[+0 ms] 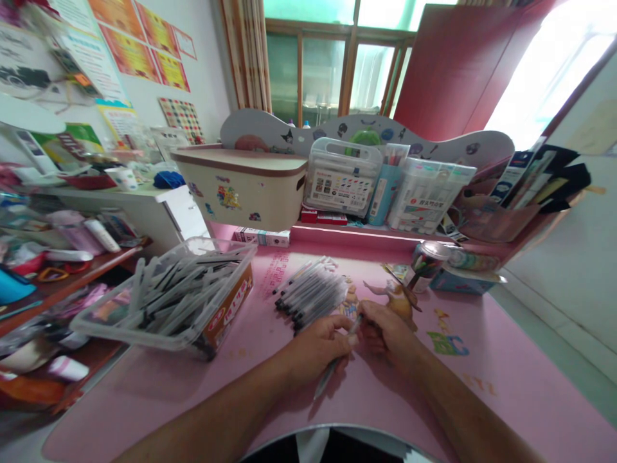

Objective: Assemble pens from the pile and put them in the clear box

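Left hand (pixel 322 347), right hand (pixel 385 331): both pinching one slim, translucent plastic pen (pixel 326 381) (two-handed handling, seemingly; next move needs steadiness).

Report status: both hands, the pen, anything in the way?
Left hand and right hand, both on one slim pen. Pen held slanted over the pink desk. Pen pile close beyond left hand; nothing seen blocking.

A person's bare left forearm (pixel 255 395) and right forearm (pixel 448 392) angle inward from the lower edge, converging near the centre. The left hand (pixel 325 347) is curled, its fingers (pixel 340 322) pinched; the right hand (pixel 388 334), just beside it, is curled inward too.
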Action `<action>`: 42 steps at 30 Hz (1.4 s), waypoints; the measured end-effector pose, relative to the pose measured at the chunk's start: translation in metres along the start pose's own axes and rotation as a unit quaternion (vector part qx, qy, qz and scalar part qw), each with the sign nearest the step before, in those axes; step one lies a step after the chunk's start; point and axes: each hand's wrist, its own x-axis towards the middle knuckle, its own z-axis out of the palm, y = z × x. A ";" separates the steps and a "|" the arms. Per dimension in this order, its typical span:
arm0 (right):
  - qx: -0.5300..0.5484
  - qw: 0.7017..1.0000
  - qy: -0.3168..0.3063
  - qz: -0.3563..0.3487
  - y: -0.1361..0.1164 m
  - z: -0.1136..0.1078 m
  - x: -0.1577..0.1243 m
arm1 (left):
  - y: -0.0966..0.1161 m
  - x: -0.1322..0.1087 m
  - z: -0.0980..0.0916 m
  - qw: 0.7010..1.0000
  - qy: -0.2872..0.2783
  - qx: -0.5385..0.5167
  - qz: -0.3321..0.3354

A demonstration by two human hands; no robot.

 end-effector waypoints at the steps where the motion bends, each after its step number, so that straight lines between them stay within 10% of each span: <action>1: -0.018 1.000 -0.001 -0.004 0.001 0.000 0.000 | 0.000 0.001 -0.001 1.000 0.002 0.000 -0.007; 12: 0.052 0.995 0.081 0.008 0.004 0.000 0.004 | 0.001 0.008 -0.006 0.983 0.022 -0.157 0.088; 20: 0.026 0.999 0.026 -0.010 0.005 0.005 -0.001 | -0.001 0.010 0.001 0.969 0.167 -0.150 0.105; 42: -0.061 0.997 0.029 -0.049 -0.002 0.012 -0.006 | -0.004 0.016 -0.006 0.957 0.189 -0.183 0.118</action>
